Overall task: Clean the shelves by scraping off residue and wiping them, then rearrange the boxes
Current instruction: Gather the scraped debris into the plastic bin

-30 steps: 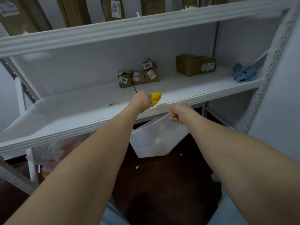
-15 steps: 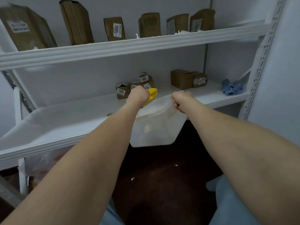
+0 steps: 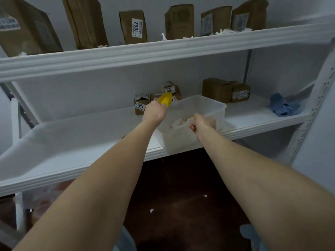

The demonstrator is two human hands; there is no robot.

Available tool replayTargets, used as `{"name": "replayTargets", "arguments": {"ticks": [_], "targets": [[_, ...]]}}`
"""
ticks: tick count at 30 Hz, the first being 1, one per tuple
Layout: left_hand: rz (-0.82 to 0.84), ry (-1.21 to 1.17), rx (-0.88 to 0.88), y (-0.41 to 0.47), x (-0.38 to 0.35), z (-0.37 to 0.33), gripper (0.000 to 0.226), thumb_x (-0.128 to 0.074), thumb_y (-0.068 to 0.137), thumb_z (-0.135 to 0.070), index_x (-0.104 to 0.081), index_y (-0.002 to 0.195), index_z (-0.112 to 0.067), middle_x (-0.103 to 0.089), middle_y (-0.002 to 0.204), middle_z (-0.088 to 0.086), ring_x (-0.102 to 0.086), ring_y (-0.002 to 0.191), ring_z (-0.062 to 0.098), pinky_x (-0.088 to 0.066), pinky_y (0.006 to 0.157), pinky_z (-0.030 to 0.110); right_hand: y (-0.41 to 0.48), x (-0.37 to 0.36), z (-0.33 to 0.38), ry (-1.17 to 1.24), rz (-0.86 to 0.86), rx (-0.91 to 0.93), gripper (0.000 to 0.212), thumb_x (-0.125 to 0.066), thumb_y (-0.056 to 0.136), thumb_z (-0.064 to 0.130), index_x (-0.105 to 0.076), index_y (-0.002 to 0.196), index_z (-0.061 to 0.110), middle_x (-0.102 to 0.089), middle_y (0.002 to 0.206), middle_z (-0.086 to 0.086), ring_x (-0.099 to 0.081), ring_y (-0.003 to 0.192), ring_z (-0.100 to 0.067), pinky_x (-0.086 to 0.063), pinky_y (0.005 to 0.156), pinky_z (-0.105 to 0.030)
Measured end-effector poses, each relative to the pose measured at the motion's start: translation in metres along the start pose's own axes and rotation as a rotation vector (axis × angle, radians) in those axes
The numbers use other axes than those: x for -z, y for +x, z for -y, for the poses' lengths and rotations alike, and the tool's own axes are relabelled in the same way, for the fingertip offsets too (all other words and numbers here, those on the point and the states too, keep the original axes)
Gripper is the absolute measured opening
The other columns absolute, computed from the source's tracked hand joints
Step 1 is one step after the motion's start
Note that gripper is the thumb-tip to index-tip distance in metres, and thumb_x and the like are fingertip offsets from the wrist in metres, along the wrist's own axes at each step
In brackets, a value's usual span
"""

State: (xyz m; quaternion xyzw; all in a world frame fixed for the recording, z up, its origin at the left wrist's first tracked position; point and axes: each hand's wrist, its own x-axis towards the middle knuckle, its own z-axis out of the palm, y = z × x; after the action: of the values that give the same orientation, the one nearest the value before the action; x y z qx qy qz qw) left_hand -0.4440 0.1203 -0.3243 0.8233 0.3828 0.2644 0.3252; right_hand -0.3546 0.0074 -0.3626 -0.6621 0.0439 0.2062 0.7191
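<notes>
The middle shelf (image 3: 72,142) is a smooth white-painted board with a ribbed, moulded front lip, and everything here is placed against it. At its front edge a translucent plastic tub (image 3: 208,107) overlaps the lip: rectangular, thin-walled, with rounded corners and a rolled rim. Its far corner sits over the board and its lower part hangs in front of the lip. Inside lie pale, crumpled scraps, blurred through the cloudy wall.

The right hand (image 3: 203,123) grips the tub's near rim with curled fingers. The left hand (image 3: 154,112), above the shelf's front half, is closed round a yellow plastic scraper (image 3: 165,99) whose glossy wedge-shaped blade points up and toward the back.

At the back of the shelf stand small creased cardboard boxes with white stickers – one marked 3005 (image 3: 140,104), one marked 3004 (image 3: 170,88) stacked higher. Further right along the back are two plainer brown cartons (image 3: 216,89), touching side by side. Near the right end of the shelf lies a crumpled blue cloth (image 3: 284,107), soft and folded on itself.

Above the shelf, an upper shelf (image 3: 126,55) with the same ribbed lip carries tall upright cartons – one labelled 1002 (image 3: 133,27) – with white flaky shreds (image 3: 232,30) at their feet. Below the shelf, a dark glossy floor (image 3: 181,196) holds a few white flecks (image 3: 152,210)
</notes>
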Motion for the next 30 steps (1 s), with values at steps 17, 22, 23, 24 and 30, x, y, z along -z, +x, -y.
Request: {"name": "replayTargets", "arguments": {"ticks": [17, 22, 23, 24, 30], "targets": [[0.013, 0.048, -0.092, 0.089, -0.010, 0.036, 0.027, -0.035, 0.098, -0.010, -0.056, 0.107, 0.003, -0.068, 0.096, 0.019, -0.057, 0.074, 0.028, -0.048, 0.072, 0.033, 0.084, -0.109, -0.008, 0.091, 0.113, -0.020, 0.011, -0.054, 0.091, 0.008, -0.057, 0.081, 0.007, -0.054, 0.066, -0.006, -0.051, 0.049, -0.013, -0.041, 0.043, -0.023], [-0.150, -0.001, 0.002, 0.077, -0.002, 0.047, 0.030, -0.036, 0.097, -0.012, -0.060, 0.105, 0.003, -0.064, 0.100, 0.024, -0.062, 0.087, 0.037, -0.052, 0.075, 0.039, 0.067, -0.116, -0.015, 0.046, 0.254, -0.134, 0.027, -0.054, 0.094, 0.024, -0.048, 0.069, 0.016, -0.051, 0.065, -0.005, -0.045, 0.047, -0.014, -0.036, 0.039, -0.017], [-0.195, -0.017, 0.011, 0.074, -0.002, 0.047, 0.030, -0.035, 0.097, -0.014, -0.059, 0.105, 0.003, -0.063, 0.102, 0.025, -0.061, 0.090, 0.039, -0.053, 0.076, 0.039, 0.061, -0.117, -0.018, -0.004, 0.294, -0.130, 0.028, -0.054, 0.094, 0.025, -0.048, 0.068, 0.016, -0.049, 0.062, -0.003, -0.045, 0.046, -0.013, -0.035, 0.036, -0.014], [-0.234, -0.027, 0.013, 0.070, -0.001, 0.045, 0.030, -0.035, 0.098, -0.014, -0.059, 0.106, 0.003, -0.063, 0.103, 0.024, -0.061, 0.092, 0.039, -0.051, 0.074, 0.036, 0.054, -0.119, -0.019, -0.040, 0.353, -0.121, 0.028, -0.056, 0.093, 0.024, -0.050, 0.068, 0.016, -0.050, 0.062, -0.002, -0.045, 0.047, -0.012, -0.034, 0.034, -0.012], [-0.389, -0.132, 0.115, 0.046, 0.009, 0.047, 0.030, -0.033, 0.098, -0.014, -0.053, 0.116, 0.000, -0.060, 0.114, 0.021, -0.057, 0.104, 0.035, -0.044, 0.078, 0.035, 0.005, -0.135, -0.013, -0.146, 0.658, 0.019, 0.029, -0.064, 0.087, 0.042, -0.065, 0.078, 0.014, -0.065, 0.077, -0.006, -0.061, 0.068, -0.017, -0.051, 0.065, -0.025]]}}
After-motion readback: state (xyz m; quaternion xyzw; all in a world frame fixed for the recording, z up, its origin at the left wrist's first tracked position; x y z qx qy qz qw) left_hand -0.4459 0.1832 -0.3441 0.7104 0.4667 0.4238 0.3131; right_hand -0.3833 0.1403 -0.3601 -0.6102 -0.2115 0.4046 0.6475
